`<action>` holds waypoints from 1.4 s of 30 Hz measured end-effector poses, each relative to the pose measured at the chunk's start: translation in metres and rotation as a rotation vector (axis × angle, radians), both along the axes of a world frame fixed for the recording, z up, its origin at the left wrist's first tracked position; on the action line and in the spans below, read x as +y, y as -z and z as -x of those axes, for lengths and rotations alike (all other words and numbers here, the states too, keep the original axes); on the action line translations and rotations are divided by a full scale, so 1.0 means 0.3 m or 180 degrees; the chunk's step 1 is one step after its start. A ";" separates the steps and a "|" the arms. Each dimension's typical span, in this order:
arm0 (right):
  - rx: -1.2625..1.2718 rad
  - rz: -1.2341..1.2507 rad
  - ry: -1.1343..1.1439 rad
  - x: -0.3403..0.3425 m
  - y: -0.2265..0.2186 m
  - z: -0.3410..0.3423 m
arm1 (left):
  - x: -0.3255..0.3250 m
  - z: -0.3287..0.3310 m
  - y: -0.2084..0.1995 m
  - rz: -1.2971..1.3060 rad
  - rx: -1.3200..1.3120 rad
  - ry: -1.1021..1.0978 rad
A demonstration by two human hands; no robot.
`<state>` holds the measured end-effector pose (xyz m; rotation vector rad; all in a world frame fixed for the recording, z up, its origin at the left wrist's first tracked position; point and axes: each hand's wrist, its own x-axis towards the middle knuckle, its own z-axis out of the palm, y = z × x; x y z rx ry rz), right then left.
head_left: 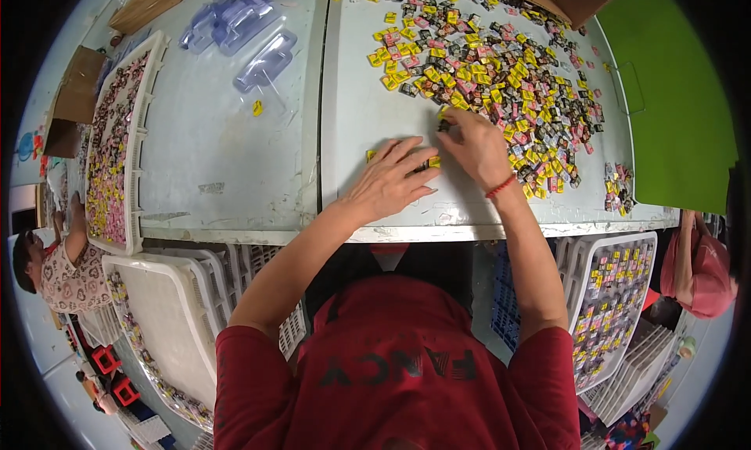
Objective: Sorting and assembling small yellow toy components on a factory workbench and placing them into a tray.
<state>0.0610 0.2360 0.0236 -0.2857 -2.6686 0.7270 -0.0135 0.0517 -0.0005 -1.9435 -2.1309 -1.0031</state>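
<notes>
Near the front edge of the pale table point(274, 164), my left hand point(389, 182) lies with its fingers spread over a few small wrapped pieces. A yellow one point(434, 161) shows by its fingertips; the others are mostly hidden beneath the hand. My right hand point(479, 146), a red cord at its wrist, pinches a small black-and-yellow wrapped piece point(443, 123) between thumb and fingers. It is at the left edge of a wide loose heap of small wrapped pieces point(501, 82) in yellow, pink and black. What the pieces contain I cannot tell.
Clear purplish plastic trays point(266, 59) lie at the back left, near a single yellow piece point(257, 108). White crates with pieces stand at the left point(134, 149) and lower right point(651, 293). A green surface point(677, 106) adjoins on the right. Co-workers are at both sides.
</notes>
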 end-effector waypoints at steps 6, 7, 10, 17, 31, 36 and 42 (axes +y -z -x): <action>0.0195 -0.0072 -0.0181 -0.022 -0.048 -0.136 | -0.005 0.014 0.026 0.0016 -0.0173 0.0123; 0.0195 -0.0179 -0.0282 -0.033 -0.044 -0.145 | -0.007 0.015 0.031 -0.0083 -0.0230 0.0115; 0.0150 -0.0277 -0.0377 -0.050 -0.006 -0.151 | -0.002 0.011 0.032 -0.0181 -0.0284 0.0115; 0.0155 -0.0369 -0.0464 -0.065 0.021 -0.143 | -0.001 0.013 0.030 -0.0201 -0.0364 0.0135; 0.0335 -0.0285 -0.0100 -0.152 0.067 -0.199 | -0.006 0.022 0.010 -0.0005 -0.0883 0.0036; 0.0692 0.0109 0.0187 -0.096 0.041 -0.167 | 0.010 0.052 -0.038 0.0055 -0.2403 -0.0240; 0.0582 -0.0905 0.0661 0.010 0.027 0.059 | 0.191 0.220 -0.055 0.0093 -0.1195 -0.0801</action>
